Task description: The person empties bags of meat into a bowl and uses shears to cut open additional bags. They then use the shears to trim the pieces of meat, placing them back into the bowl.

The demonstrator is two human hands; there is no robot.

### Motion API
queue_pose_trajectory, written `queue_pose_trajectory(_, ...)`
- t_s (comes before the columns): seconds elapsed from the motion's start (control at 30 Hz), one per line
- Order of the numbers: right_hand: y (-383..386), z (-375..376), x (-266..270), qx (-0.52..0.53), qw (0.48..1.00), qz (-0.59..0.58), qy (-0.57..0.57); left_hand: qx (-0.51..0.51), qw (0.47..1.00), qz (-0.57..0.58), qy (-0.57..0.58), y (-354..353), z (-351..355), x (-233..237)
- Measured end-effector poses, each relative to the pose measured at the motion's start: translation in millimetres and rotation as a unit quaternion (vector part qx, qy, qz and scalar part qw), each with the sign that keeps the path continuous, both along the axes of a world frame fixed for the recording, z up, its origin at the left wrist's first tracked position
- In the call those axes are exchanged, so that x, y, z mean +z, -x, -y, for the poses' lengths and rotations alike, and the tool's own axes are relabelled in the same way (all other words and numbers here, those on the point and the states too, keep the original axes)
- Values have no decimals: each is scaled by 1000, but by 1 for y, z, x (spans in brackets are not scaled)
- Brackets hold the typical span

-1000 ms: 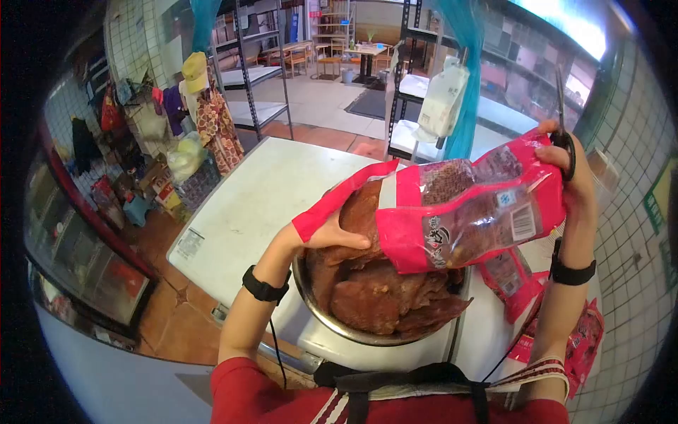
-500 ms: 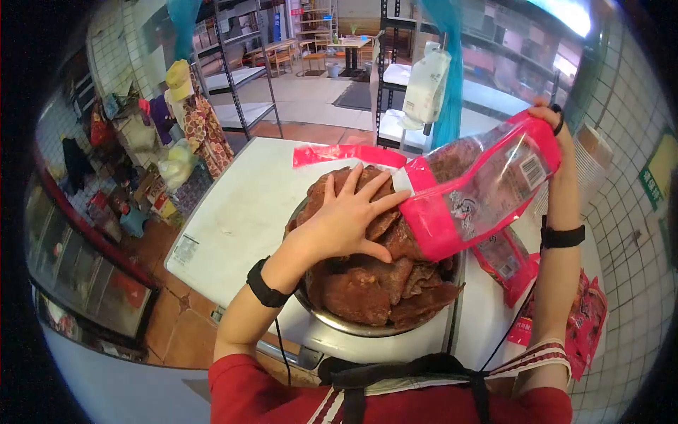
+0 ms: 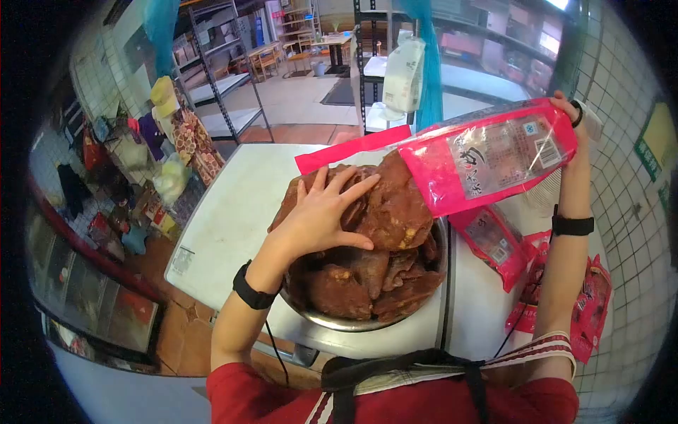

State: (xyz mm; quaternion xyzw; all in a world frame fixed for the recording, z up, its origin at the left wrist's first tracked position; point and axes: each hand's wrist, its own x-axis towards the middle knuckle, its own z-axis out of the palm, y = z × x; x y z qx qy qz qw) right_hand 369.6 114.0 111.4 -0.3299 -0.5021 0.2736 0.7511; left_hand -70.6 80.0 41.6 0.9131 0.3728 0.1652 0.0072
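A round metal bowl (image 3: 353, 325) is heaped with brown, flat pieces of what looks like dried meat (image 3: 342, 293). Spread over the pile, my left hand (image 3: 321, 215) rests on the pieces with its fingers apart. My right hand (image 3: 571, 113) grips the far end of a pink and clear printed bag (image 3: 494, 159), raised above the bowl's right side. The bag's open mouth faces the bowl, and a large brown piece (image 3: 399, 201) lies just below it. From the mouth a pink strip (image 3: 353, 150) extends leftward behind the pile.
The bowl stands on a white tabletop (image 3: 219, 226). More pink packets (image 3: 494, 247) (image 3: 592, 304) lie right of it. Metal shelves (image 3: 226, 85), a hanging white bag (image 3: 404, 76) and a blue curtain (image 3: 431, 71) are beyond. A tiled wall (image 3: 621, 191) borders the right.
The bag has lifted and flattened, and its printed face now turns upward. A large brown piece has come out at its mouth onto the pile. The view has shifted slightly.
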Motion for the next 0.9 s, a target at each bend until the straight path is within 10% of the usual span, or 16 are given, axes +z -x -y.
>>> queue_pose_trajectory(0.1, -30, 26, -6, -38, 995, 44, -85, 13, 1000, -4, 15, -4, 1, 0)
queue_pose_trajectory(0.17, -52, 61, -1, 55, 992, -79, 80, 23, 1000, -14, 12, -5, 2, -2)
queue_pose_trajectory(0.37, -157, 119, -147, -234, 964, -9, 126, 33, 999, -22, 6, -8, 5, -1)
queue_pose_trajectory(0.47, -165, 151, -213, -338, 886, 25, 317, 11, 1000, -11, 13, -7, -1, -2)
queue_pose_trajectory(0.53, -161, 164, -234, -383, 756, 435, 303, 9, 1000, -13, 15, -7, 0, -3)
queue_pose_trajectory(0.57, -165, 168, -233, -381, 757, 435, 304, 11, 1000, -10, 10, -7, 0, -2)
queue_pose_trajectory(0.63, -114, 176, -172, -440, 551, 556, 439, 18, 1000, -13, 3, -7, -2, -2)
queue_pose_trajectory(0.77, 19, 138, -56, -182, 909, 250, 278, 2, 1000, -13, -5, -4, -3, -5)
queue_pose_trajectory(0.9, 143, 58, -58, -40, 931, 321, 169, 6, 999, -31, 13, -3, -4, -2)
